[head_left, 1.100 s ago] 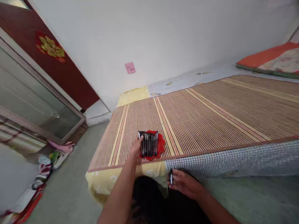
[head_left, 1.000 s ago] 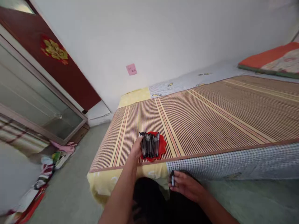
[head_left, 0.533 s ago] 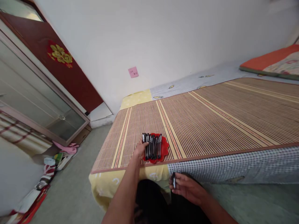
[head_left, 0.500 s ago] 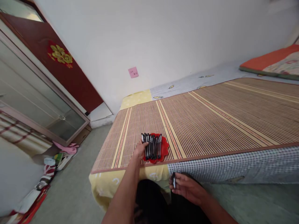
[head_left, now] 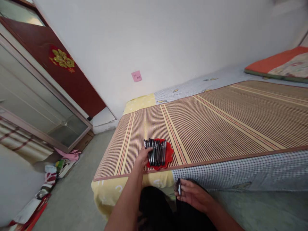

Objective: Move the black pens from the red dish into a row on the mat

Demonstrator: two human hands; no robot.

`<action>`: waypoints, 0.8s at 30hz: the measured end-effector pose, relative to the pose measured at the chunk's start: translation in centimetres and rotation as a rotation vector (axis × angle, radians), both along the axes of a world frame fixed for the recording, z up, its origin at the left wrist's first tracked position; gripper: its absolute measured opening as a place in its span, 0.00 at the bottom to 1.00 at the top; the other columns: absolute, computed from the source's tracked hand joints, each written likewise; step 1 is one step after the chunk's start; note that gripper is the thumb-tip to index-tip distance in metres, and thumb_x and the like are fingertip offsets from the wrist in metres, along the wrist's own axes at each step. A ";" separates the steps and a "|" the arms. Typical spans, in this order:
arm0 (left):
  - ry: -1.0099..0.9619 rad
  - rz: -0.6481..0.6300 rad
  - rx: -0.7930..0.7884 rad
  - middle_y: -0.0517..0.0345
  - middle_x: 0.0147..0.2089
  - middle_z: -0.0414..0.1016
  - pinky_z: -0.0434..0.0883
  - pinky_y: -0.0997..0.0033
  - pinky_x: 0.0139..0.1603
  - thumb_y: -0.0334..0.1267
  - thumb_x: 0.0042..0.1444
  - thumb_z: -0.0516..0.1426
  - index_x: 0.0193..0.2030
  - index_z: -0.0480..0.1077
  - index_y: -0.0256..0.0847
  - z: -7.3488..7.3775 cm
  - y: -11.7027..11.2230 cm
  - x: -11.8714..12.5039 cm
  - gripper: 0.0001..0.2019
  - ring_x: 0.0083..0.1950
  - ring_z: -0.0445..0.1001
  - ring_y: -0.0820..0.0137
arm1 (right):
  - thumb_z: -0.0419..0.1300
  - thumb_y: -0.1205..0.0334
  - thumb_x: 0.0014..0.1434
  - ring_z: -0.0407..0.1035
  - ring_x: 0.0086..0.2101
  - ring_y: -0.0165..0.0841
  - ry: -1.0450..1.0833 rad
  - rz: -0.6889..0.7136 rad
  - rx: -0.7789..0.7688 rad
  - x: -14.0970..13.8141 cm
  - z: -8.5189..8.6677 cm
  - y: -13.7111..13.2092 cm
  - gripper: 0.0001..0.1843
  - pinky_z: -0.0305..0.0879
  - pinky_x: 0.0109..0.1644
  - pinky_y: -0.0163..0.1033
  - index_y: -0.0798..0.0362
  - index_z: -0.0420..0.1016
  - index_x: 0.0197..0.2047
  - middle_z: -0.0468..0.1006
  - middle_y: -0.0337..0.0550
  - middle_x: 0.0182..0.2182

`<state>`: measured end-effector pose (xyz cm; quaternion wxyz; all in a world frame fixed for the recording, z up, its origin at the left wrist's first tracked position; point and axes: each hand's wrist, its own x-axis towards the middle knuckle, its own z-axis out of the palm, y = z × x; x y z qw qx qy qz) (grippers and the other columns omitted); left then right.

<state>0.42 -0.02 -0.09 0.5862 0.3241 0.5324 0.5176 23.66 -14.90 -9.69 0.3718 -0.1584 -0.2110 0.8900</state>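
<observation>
A red scalloped plate rests on the striped mat near the bed's front edge. Several black-capped pens with clear barrels lie side by side across it. At the plate's left side, my left hand is closed around the leftmost pen, whose tip leans left; the fingers partly cover its neighbours. Lower down, in front of the bed's edge, my right hand pinches a single pen with a dark end, pointing roughly upright and foreshortened.
The striped mat covers the bed, with a yellow and checked sheet hanging at its front. An orange-edged folded quilt lies at far right. A pink note is on the wall. Shoes line the floor at left.
The leftmost pen under my left hand has shifted slightly left and tilted away from the others. My right hand keeps its pen in nearly the same place.
</observation>
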 end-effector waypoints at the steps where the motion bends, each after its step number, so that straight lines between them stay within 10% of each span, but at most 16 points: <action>1: 0.018 -0.010 -0.002 0.57 0.25 0.77 0.75 0.68 0.32 0.27 0.37 0.68 0.32 0.71 0.35 0.0 0.0 0.1 0.13 0.27 0.76 0.68 | 0.66 0.65 0.57 0.76 0.41 0.34 -0.003 -0.002 -0.004 0.0 0.0 0.0 0.08 0.66 0.47 0.41 0.55 0.77 0.41 0.80 0.46 0.40; 7: 0.110 0.055 -0.009 0.60 0.24 0.77 0.76 0.66 0.35 0.25 0.31 0.71 0.32 0.73 0.35 -0.9 0.5 1.0 0.18 0.28 0.77 0.67 | 0.67 0.60 0.56 0.74 0.38 0.33 -0.094 -0.087 0.059 -0.5 1.5 0.0 0.10 0.66 0.44 0.39 0.53 0.78 0.42 0.79 0.44 0.37; 15: 0.136 0.204 -0.059 0.59 0.37 0.75 0.75 0.70 0.34 0.35 0.62 0.58 0.44 0.71 0.34 -1.9 2.3 1.7 0.07 0.32 0.75 0.74 | 0.69 0.50 0.50 0.71 0.42 0.39 -0.519 -0.418 0.436 -1.9 7.9 5.8 0.17 0.63 0.52 0.45 0.52 0.79 0.40 0.80 0.43 0.37; 24: 0.122 0.154 -0.146 0.55 0.43 0.76 0.77 0.66 0.38 0.38 0.63 0.58 0.48 0.71 0.35 -0.3 2.9 1.1 0.10 0.38 0.76 0.70 | 0.69 0.48 0.48 0.72 0.44 0.42 -0.545 -0.524 0.456 -3.4 6.3 10.6 0.20 0.61 0.57 0.48 0.54 0.79 0.39 0.81 0.45 0.37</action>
